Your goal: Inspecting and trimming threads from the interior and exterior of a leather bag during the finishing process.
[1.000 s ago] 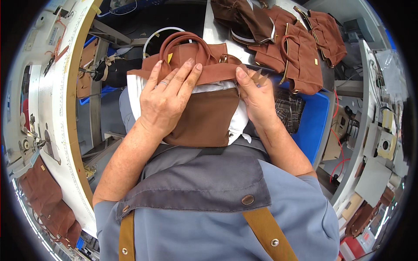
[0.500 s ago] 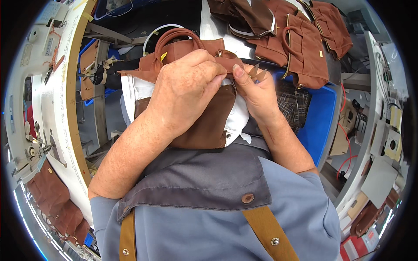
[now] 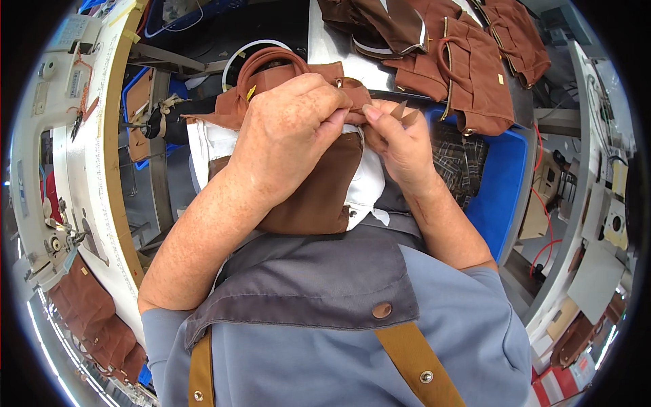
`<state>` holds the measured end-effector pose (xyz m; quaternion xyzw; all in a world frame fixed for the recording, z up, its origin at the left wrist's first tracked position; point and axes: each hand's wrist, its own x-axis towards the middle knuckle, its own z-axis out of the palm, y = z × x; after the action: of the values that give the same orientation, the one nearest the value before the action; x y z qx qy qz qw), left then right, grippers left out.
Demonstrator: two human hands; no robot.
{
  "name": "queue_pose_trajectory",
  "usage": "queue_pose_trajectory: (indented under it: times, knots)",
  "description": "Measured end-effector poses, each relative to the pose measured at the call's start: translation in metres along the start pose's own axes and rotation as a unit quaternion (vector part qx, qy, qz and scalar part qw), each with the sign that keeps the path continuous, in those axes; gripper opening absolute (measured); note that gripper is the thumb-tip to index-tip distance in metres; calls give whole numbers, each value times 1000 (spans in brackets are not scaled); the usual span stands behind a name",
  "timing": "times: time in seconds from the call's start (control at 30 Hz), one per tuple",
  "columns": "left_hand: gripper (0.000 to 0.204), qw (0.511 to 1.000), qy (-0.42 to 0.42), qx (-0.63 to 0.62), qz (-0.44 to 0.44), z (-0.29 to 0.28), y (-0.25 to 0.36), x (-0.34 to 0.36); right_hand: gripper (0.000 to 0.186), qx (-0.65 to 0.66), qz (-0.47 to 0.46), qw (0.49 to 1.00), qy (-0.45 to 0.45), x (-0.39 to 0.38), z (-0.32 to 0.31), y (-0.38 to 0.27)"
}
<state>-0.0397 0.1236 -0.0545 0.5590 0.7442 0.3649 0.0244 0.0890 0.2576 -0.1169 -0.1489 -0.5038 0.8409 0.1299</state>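
A reddish-brown handbag (image 3: 227, 105) with rolled handles lies across my lap, its dark brown lining (image 3: 305, 203) and white inner material (image 3: 366, 178) turned out toward me. My left hand (image 3: 288, 129) pinches the bag's top edge, thumb against fingers. Close beside it, my right hand (image 3: 400, 139) is closed, thumb and forefinger pressing the same edge. Pointed metal blades of what look like thread snips (image 3: 401, 114) stick out from the right hand; their grip is hidden in the palm. The fingertips cover the exact spot being held.
More brown bags (image 3: 475, 81) lie on the metal-topped table at the far right. Below them stands a blue bin (image 3: 502, 197) holding many small dark pieces. At left is a white sewing machine (image 3: 81, 163), with brown bag pieces (image 3: 95, 312) nearby. A red cord (image 3: 542, 197) hangs at right.
The bag and both hands have shifted slightly left in view. The snips' blades have turned a little in my right hand. Both hands keep their pinch on the edge.
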Motion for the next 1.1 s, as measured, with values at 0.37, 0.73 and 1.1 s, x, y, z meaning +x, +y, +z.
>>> queue_pose_trajectory:
  times: [0.37, 0.73, 1.1]
  knots:
    - [16, 994, -56, 89, 40, -5, 2, 4, 27, -104, -49, 993, -9, -1, 0, -1]
    - [18, 988, -52, 110, 92, 4, -2, 9, 25, -142, -52, 988, -5, -1, 1, -4]
    - [11, 977, -54, -174, -108, -1, -20, 7, 28, -159, -67, 984, -42, 1, 1, -9]
